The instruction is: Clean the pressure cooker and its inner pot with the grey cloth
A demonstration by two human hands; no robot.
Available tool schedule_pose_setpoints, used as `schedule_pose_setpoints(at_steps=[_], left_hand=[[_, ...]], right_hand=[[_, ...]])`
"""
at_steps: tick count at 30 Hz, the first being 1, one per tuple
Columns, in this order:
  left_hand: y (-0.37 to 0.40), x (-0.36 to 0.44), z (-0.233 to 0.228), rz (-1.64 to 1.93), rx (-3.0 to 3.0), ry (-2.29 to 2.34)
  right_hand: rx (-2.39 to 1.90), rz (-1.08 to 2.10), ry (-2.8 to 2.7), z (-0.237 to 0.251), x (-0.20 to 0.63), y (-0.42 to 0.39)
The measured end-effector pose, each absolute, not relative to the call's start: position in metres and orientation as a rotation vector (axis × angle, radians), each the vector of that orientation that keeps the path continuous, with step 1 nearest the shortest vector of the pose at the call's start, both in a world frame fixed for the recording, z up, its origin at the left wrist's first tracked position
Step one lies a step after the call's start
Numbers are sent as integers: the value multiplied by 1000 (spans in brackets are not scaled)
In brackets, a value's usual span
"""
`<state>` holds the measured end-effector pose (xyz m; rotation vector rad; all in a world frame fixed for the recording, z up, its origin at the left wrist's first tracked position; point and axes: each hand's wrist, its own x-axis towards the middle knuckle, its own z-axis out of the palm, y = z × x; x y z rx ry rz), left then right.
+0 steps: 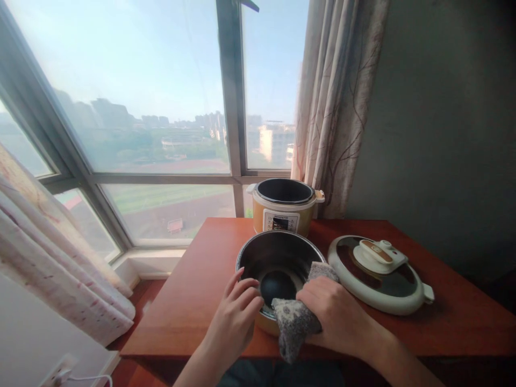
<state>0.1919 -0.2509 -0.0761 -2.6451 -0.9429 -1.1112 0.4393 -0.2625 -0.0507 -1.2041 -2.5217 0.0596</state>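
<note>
A dark round inner pot (278,252) stands near the front of the table, its mouth facing up. My right hand (326,303) is closed around a grey speckled cloth (296,322) over the pot's right front rim. One end of the cloth hangs down toward me, and another part shows above my knuckles. At the left front rim, my left hand (242,306) has its fingers stretched out and apart, over or against the edge; exact contact is hard to make out. Behind the pot sits a yellow and white electric pressure cooker body (262,217), open on top.
The cooker's round lid (382,295), white-rimmed with a handle, lies on the right of the reddish-brown table (181,312). A window (161,107) and a curtain (334,97) rise behind. Low at left, a white cable (92,378) runs from a wall socket.
</note>
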Motion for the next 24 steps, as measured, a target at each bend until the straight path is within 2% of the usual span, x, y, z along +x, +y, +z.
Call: schedule_pose_setpoints(at_steps=[10,24], left_hand=[[-245,181,-81,-1121,-2659,-904],[-192,125,-62,-850,-2914,-700]], right_hand=[[-1406,-73,-2346,-61,383,-286],[-1149,182,-2686,-35,436,-263]])
